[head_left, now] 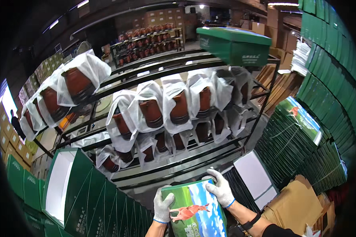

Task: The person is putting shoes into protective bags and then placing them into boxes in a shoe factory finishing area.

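A printed cardboard box [195, 211], with green and blue sky colours and a reddish-brown kangaroo on its face, is held between my two gloved hands. My left hand [162, 204] grips its left edge, thumb over the printed face. At the upper right corner, my right hand [220, 189] clasps it with the thumb on top and the forefinger raised. Its underside is hidden, so whether this is a lid or a whole box cannot be told. Beyond my hands, brown boots [151, 112] in white wrapping hang in rows on a dark metal rack [174, 164].
A closed green box [233, 45] rests on top of the rack. Open green boxes [83, 193] stand in a row at left. Stacked flat green cartons [292, 146] rise at right, near an open white-lined box [255, 173] and brown cardboard [294, 203].
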`<state>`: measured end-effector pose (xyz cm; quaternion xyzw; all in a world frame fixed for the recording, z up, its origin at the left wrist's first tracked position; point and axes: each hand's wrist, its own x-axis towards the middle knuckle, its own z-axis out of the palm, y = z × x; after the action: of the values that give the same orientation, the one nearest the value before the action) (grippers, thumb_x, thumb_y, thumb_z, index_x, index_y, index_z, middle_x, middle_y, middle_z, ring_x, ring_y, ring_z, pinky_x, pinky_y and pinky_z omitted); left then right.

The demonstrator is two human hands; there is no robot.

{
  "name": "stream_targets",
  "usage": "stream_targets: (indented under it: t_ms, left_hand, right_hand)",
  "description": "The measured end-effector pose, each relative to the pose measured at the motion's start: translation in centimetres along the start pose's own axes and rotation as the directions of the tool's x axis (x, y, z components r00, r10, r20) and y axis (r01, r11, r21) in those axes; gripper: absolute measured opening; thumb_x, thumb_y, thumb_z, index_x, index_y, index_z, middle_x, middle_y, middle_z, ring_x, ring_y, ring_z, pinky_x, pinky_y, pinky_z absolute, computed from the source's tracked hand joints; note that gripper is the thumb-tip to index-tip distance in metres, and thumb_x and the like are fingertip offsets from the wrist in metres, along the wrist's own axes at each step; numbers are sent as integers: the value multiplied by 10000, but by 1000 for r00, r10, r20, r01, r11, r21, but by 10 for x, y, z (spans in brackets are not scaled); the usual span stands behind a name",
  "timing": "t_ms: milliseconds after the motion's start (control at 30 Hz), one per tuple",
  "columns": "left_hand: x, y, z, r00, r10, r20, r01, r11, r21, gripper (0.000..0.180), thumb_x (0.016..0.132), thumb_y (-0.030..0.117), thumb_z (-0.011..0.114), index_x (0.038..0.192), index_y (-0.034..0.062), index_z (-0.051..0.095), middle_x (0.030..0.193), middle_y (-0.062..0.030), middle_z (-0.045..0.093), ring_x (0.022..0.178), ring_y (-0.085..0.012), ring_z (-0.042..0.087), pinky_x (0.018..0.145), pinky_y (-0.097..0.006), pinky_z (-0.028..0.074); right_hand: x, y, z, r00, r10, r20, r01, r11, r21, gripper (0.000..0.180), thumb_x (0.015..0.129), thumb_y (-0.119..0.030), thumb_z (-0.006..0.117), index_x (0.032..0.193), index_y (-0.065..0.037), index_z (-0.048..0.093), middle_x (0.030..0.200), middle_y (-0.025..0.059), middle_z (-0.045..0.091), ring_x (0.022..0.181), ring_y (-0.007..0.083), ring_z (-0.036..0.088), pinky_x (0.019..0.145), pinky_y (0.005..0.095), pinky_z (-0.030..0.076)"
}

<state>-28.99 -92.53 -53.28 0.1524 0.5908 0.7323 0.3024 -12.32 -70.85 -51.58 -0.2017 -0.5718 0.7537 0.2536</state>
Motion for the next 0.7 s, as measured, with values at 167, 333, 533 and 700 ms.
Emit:
stream_targets:
  t_ms: [167,333,533,700]
  left_hand:
    - [50,26,30,990,66,-127,-61,997,47,292,951,127,709,1184,-48,728,1074,-72,751,1036,-181,684,935,-333,562]
    - [28,203,177,421,691,588,-868,495,41,1114,918,96,682,1768,14,-34,1818,-253,130,1669,-406,227,1350,-513,212]
    - [137,440,379,446,804,393,-704,586,-402,995,915,122,685,1744,-5,149,1247,-199,681,998,-246,707,861,-408,616]
    - [275,453,425,736,629,251,-647,762,-10,785,930,215,664,1629,40,353,1459,-241,592,1374,-358,551,1171,-514,420]
  right_hand:
    - [-123,29,-36,927,325,187,-349,930,118,1348,755,-441,950,1769,-29,163,1757,108,353,1601,227,348,1329,402,246]
    - [-54,-196,-104,799,-584,-145,337,633,-697,359,982,-111,662,1298,52,714,1127,136,794,998,270,799,845,384,634]
    - [156,-567,-114,859,-511,48,513,855,-82,492,999,-441,709,1270,-31,709,1088,118,798,835,198,781,693,366,652]
    - [301,-553,-136,886,-441,-142,435,898,-72,645,992,-553,689,1396,-50,676,1369,159,715,1218,273,678,1053,470,554]
